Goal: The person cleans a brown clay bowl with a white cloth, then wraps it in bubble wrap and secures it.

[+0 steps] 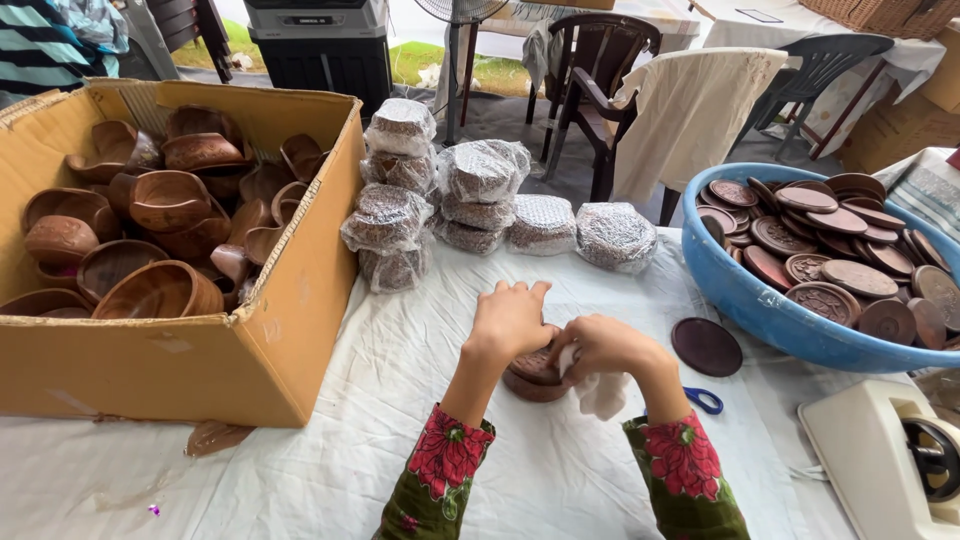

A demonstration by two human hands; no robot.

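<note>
Round wooden box (533, 375), frame centre, on worktop (300, 470): left hand (512, 320) fingers clasp its lid; right hand (603, 345) grips white cloth (602, 393) touching its right side.

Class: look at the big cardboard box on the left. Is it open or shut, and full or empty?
Open and nearly full: the cardboard box has its top flaps apart, and brown wooden bowls are piled inside it.

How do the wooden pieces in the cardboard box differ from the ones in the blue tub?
The brown wooden bowls in the open cardboard box are deep, hollow and smooth; the brown wooden discs in the round blue plastic tub are flat, many with carved faces. The bowls lie tumbled at all angles; the discs lie overlapping, mostly face up. Both are loose, unwrapped round wood.
</note>
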